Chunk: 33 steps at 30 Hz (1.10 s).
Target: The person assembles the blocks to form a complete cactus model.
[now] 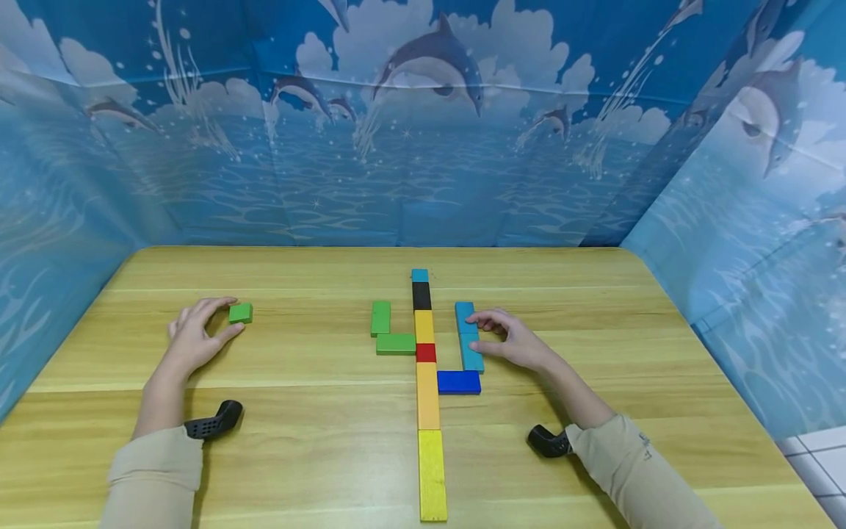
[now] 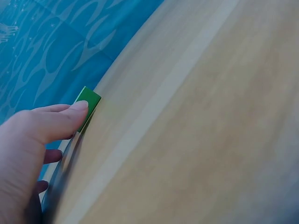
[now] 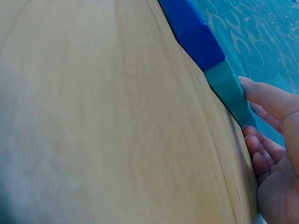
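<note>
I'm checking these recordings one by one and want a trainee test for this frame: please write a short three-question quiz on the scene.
1. True or false: the left hand touches the small green wooden block.
2. Which block does the right hand touch? A) the dark blue wooden block B) the long teal wooden block C) the red wooden block
3. Fill in: the end of the central line of coloured blocks nearest the person is a long ____ wooden block.

Key: 1 true, the fingertips meet it on the wooden table. 2 B. 3 yellow.
</note>
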### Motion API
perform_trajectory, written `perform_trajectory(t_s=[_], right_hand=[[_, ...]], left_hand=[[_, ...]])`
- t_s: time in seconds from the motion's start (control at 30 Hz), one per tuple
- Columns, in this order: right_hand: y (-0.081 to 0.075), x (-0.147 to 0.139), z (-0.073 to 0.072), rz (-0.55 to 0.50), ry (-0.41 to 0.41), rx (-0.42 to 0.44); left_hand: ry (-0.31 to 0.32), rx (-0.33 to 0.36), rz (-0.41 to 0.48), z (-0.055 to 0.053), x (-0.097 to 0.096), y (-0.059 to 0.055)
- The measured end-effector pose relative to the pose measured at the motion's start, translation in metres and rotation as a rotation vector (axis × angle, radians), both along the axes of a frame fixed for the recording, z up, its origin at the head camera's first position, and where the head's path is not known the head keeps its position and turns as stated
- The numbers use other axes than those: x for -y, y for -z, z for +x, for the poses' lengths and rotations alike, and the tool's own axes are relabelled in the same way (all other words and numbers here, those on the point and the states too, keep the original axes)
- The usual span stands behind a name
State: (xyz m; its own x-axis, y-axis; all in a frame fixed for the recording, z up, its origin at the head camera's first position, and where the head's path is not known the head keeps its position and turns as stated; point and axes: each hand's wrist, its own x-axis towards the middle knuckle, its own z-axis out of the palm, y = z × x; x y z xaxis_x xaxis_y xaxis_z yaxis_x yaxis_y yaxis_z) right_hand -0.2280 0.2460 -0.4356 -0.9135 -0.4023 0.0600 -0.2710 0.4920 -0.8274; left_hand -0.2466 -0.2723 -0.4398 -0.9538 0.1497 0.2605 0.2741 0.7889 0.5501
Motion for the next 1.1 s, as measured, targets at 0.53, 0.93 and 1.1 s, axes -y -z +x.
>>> perform_trajectory(t_s=[0.53,0.93,1.1], right_hand=[[0.0,0.0,0.0,0.006,-0.003,0.009],[-0.001,-0.001,0.001,0.001,-0.004,0.016],[0.0,-0.001,0.0,-0.002,-0.008,0.01]], left_hand=[[0.009,-0.028,0.052,-0.001,-0.006,0.001],[0.098,-0.062,0.174,-0.022,-0.054,0.002],[0.14,-0.04,0.191,-0.033,-0.083,0.004]])
